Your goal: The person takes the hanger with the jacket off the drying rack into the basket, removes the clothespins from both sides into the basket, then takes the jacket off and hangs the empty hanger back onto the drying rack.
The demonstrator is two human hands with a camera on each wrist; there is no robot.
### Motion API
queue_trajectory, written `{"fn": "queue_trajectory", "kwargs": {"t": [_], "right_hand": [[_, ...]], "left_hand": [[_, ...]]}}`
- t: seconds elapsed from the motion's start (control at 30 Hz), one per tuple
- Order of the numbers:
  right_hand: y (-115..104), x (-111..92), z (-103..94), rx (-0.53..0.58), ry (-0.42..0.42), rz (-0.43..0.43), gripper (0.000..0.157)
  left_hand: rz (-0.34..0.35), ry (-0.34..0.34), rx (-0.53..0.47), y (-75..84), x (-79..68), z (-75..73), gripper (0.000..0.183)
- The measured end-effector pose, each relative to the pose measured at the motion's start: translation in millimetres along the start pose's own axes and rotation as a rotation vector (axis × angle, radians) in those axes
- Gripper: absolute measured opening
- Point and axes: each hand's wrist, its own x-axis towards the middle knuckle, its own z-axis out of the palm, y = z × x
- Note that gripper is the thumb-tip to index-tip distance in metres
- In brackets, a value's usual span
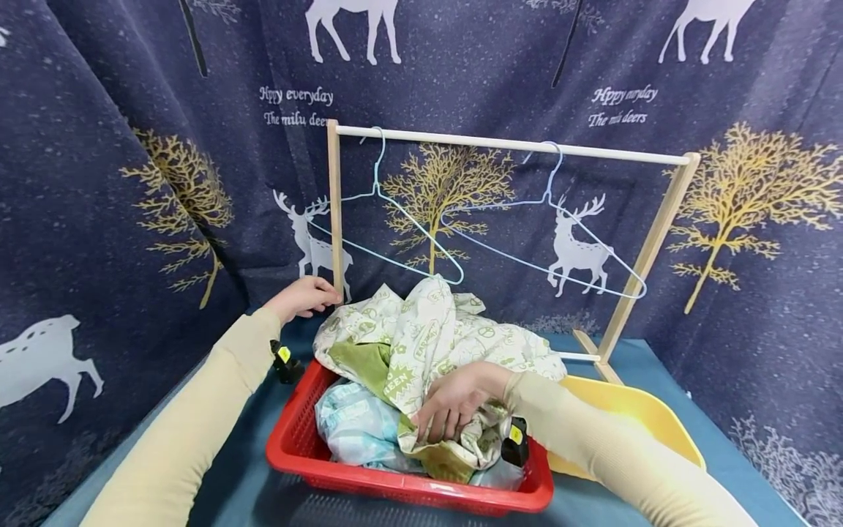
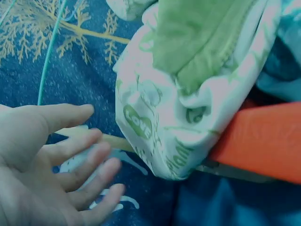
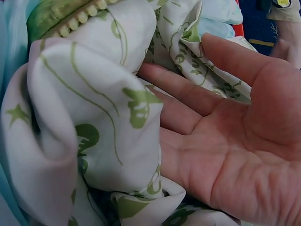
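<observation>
A white printed garment (image 1: 421, 344) with green lettering and green patches lies heaped over a red plastic basket (image 1: 283, 446), spilling past its back edge. My right hand (image 1: 454, 402) is down among its folds over the basket. In the right wrist view its thumb stands apart, and the long fingers (image 3: 181, 89) reach behind a fold beside a green toothed trim (image 3: 80, 19). My left hand (image 1: 299, 296) is at the garment's left end, by the rack's left post. In the left wrist view its fingers are loosely spread, apart from the cloth, and hold nothing.
Light blue cloth (image 1: 362, 424) lies in the basket under the garment. Behind stands a wooden rack (image 1: 619, 293) with a teal hanger (image 1: 421, 227) and a blue hanger (image 1: 593, 234) on its white bar (image 1: 461, 137). A yellow basin (image 1: 632, 410) sits at the right.
</observation>
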Motion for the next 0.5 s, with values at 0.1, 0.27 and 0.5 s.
{"fn": "queue_trajectory", "kwargs": {"t": [0.1, 0.27, 0.5], "right_hand": [[1, 0, -0.5, -0.004, -0.004, -0.009, 0.038], [2, 0, -1.2, 0.011, -0.004, -0.004, 0.037], [3, -1, -0.5, 0.005, 0.003, -0.013, 0.037]], "left_hand": [[-0.108, -0.05, -0.023, -2.6, 3.1, 0.4, 0.048], [-0.204, -0.132, -0.049, -12.0, 9.2, -0.3, 0.061], [-0.222, -0.264, -0.171, -27.7, 16.7, 0.5, 0.068]]}}
